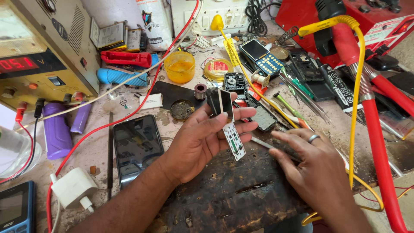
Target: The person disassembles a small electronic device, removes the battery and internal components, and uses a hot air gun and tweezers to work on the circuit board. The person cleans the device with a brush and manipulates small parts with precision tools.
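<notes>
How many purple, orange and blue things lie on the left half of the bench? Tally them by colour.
Purple cylinders: 2, large and slim
Orange cup: 1
Blue ribbed handle: 1
Total: 4

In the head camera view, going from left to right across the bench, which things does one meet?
Purple cylinder → white charger plug → black smartphone lying flat → left hand holding a small phone circuit board → right hand, resting on metal tweezers → red hose.
</notes>
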